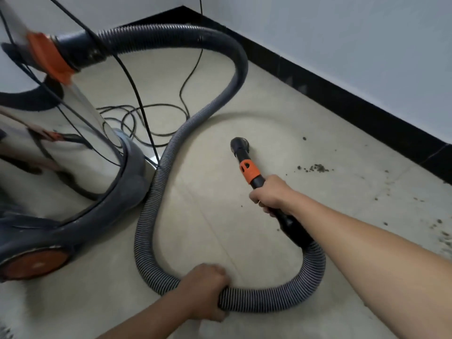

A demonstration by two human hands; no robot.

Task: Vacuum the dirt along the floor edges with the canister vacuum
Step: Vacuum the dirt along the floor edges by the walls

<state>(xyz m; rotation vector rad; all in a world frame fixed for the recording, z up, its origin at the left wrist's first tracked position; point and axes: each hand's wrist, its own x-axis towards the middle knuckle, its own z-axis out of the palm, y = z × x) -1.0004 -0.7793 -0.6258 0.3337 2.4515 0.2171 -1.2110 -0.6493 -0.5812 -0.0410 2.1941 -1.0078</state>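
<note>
Right hand: the right hand [270,192] is curled round the black wand [259,178], just behind its orange collar.
Left hand: the left hand [206,287] grips the ribbed hose [156,192] at the near bend.
Nozzle: the nozzle [239,144] is on the floor [220,216], mid-scene, apart from the skirting [342,89].
Dirt: the dirt [315,168] lies right, near the skirting.
Vacuum: the canister [61,148] stands left, cord [146,113] coiled behind it.

My hose [269,299] is grey, ribbed in black-and-pale stripes. The wand [257,181] is black with an orange collar [248,170]. At left, my canister [73,143] is mirror silver on a navy base [110,204], its wheel hub [34,264] orange. Beige floor [220,216], black skirting [342,94].
</note>
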